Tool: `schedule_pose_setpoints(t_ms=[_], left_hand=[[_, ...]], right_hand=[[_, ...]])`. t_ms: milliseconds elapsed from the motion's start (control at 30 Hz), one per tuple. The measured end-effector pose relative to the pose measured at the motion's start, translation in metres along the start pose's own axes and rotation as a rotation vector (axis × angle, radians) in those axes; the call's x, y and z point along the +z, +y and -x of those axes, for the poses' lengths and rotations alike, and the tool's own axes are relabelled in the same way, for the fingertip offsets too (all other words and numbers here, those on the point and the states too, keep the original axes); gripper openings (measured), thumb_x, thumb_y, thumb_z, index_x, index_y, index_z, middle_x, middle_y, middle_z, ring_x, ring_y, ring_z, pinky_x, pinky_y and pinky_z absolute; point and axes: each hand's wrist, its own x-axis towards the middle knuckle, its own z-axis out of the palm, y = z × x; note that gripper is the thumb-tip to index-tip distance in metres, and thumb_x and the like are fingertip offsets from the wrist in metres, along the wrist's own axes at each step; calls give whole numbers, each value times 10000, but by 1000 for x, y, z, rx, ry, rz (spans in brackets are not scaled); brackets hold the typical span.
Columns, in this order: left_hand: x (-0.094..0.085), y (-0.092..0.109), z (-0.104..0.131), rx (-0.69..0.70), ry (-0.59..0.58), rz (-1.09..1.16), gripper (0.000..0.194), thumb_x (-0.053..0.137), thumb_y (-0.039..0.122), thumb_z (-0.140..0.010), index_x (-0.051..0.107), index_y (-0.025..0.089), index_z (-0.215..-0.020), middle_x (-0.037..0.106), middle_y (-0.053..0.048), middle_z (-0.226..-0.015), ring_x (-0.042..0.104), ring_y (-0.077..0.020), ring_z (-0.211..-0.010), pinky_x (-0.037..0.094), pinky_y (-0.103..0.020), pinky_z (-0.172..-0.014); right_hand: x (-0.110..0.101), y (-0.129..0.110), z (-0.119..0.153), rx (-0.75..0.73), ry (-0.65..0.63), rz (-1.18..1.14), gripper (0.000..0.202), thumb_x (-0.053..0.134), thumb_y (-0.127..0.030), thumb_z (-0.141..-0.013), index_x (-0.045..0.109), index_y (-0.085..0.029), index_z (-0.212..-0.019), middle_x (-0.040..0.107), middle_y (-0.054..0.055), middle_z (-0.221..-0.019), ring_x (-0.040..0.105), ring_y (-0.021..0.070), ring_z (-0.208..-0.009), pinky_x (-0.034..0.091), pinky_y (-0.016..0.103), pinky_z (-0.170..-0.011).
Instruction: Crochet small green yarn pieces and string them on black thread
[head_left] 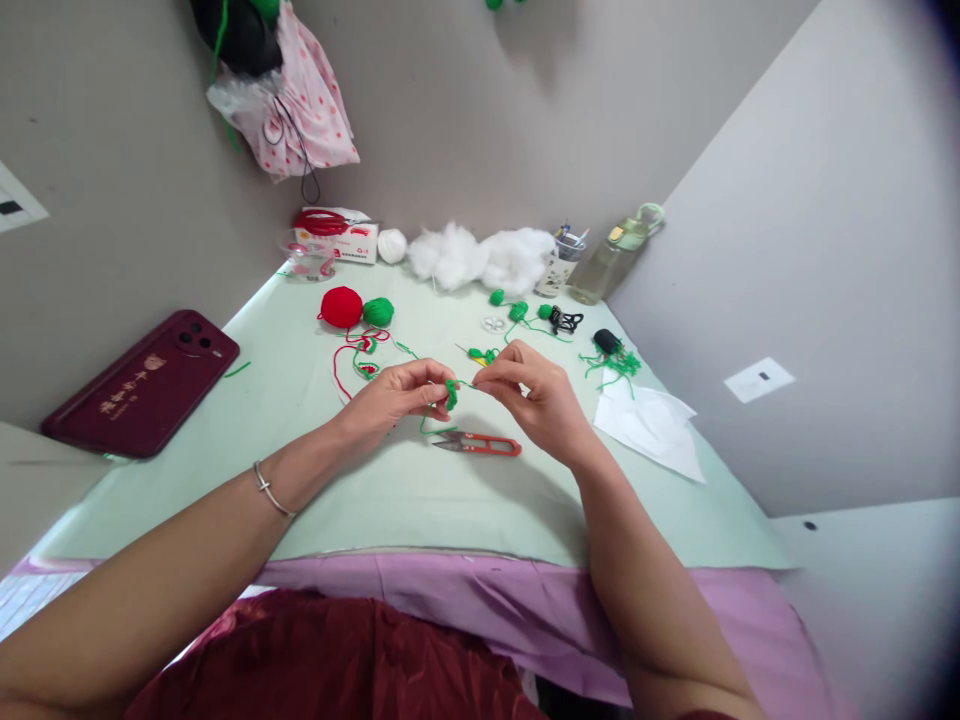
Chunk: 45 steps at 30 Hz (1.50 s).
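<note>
My left hand (pixel 401 398) pinches a small green crocheted piece (pixel 451 394) between thumb and fingers above the middle of the table. To its right, my right hand (pixel 529 392) has its thumb and fingertips closed on a green yarn strand (pixel 466 385) that runs to the piece. Whether a needle is also in those fingertips is too small to tell. Orange-handled thread snips (pixel 491 445) lie on the table just below both hands. A red yarn ball (pixel 341 307) and a green yarn ball (pixel 378 312) rest behind my left hand, with loose red and green strands near them.
White stuffing (pixel 480 260), a white yarn ball (pixel 391 246), a pen cup (pixel 559 268) and a bottle (pixel 611 260) line the back. A dark red phone (pixel 142 385) leans at left. White paper (pixel 649 425) and a black-and-green yarn piece (pixel 607 343) lie right.
</note>
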Motion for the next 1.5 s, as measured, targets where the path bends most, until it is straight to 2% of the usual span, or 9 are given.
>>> schedule_pose_setpoints(t_ms=[267,433,767,967,1100,1300,1400,1500], left_hand=[[1,0,0,-15,-19,-8,166,695,334,-853,683,191,-936,604,4,-877,598,-123,-774,528,-296,-800],[2,-1,1,-42,-5,-23,170,687,336,-860,693,187,-942,600,1,-880,597,-127,-791,532,-309,-827],[-1,-1,0,-27,10,-13,177,694,346,-857,695,190,-940,615,8,-860,629,-125,-760,529,-310,-826],[-1,0,1,-37,5,-16,179,703,349,-848,691,195,-939,613,11,-878,617,-120,-755,521,-308,-819],[1,0,2,-44,-3,-25,183,702,353,-847,686,193,-933,598,9,-885,594,-122,-781,523,-315,-839],[7,1,3,-51,15,13,197,696,368,-839,646,198,-926,590,10,-890,600,-143,-842,525,-372,-913],[7,1,2,-76,30,6,215,694,377,-833,623,194,-921,619,9,-895,639,-139,-781,527,-365,-883],[6,-1,1,-95,38,-6,217,696,367,-827,610,180,-895,643,-2,-923,646,-132,-752,525,-350,-854]], right_hand=[[7,0,1,36,-16,-93,142,603,-132,-921,718,-212,-900,548,11,-792,520,126,-730,409,265,-645],[10,0,0,25,-20,-65,141,609,-130,-919,719,-215,-898,551,5,-791,524,118,-729,409,257,-648],[5,2,1,31,-50,-66,192,582,-134,-934,735,-232,-997,535,15,-806,536,136,-765,425,274,-680],[3,0,1,49,-81,-73,192,573,-148,-941,731,-245,-991,538,12,-801,531,135,-753,418,272,-672],[10,-1,1,82,-64,-102,134,598,-157,-925,714,-223,-925,551,7,-788,518,127,-720,407,266,-652],[26,2,0,218,21,-125,59,655,-202,-882,667,-202,-824,573,-2,-751,520,125,-674,406,267,-625],[33,3,1,248,31,-184,46,632,-186,-882,671,-209,-871,606,-1,-778,552,120,-661,441,265,-627],[37,3,3,240,-1,-206,140,559,-144,-907,676,-206,-950,655,14,-852,602,117,-681,485,276,-680]])
